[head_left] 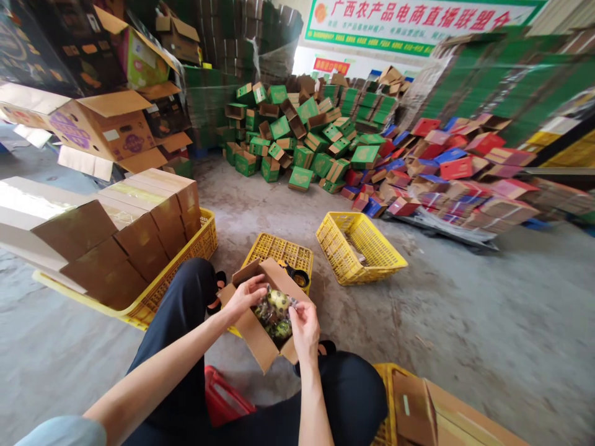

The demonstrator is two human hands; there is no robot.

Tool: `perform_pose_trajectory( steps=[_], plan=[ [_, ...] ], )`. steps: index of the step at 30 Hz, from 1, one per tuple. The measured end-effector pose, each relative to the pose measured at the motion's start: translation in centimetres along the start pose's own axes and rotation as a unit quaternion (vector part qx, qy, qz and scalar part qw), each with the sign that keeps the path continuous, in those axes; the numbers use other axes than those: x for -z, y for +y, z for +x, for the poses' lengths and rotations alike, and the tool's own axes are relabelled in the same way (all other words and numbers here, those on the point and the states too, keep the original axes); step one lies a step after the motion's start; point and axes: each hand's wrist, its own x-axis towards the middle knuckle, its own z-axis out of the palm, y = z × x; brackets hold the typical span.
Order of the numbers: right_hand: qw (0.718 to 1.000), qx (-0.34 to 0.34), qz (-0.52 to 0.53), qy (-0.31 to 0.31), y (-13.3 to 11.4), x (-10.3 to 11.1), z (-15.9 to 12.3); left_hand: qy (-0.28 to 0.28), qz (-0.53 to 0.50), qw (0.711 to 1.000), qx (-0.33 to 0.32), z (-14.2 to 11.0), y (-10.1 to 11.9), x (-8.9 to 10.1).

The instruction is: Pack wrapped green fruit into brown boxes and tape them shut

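Note:
An open brown cardboard box (255, 337) rests between my knees, with green fruit in a clear plastic bag (275, 313) inside. My left hand (245, 296) reaches in from the left, its fingers curled on the bag's edge over the fruit. On the right, my right hand (304, 328) pinches the plastic at the box's right side. Both hands touch the bag.
An upturned yellow crate (281, 251) with a tape roll (298, 277) lies just beyond the box. Another yellow crate (360, 248) lies tilted to the right. Closed brown boxes (139, 235) fill a yellow crate at left. Green boxes (302, 139) and red boxes (455, 170) are piled behind.

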Motion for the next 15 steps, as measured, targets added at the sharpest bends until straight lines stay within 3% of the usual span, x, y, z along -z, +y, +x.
perform_pose_trajectory(
  steps=[3, 6, 9, 15],
  plan=[
    [0.994, 0.043, -0.097, -0.021, 1.3, 0.1, 0.0, 0.052, 0.091, 0.992, -0.066, 1.9, 1.5, 1.8],
    [0.973, 0.068, -0.203, -0.081, 2.6, 0.1, -0.1, 0.027, 0.266, 0.959, -0.099, 3.6, 2.2, 3.2],
    [0.967, 0.063, -0.23, -0.094, 3.2, 0.0, -0.1, -0.013, 0.395, 0.914, -0.09, 4.2, 1.3, 3.6],
    [0.946, 0.096, -0.256, -0.173, 2.1, -0.2, -0.2, 0.001, 0.465, 0.883, -0.067, 4.5, -1.6, 3.0]
  ],
)
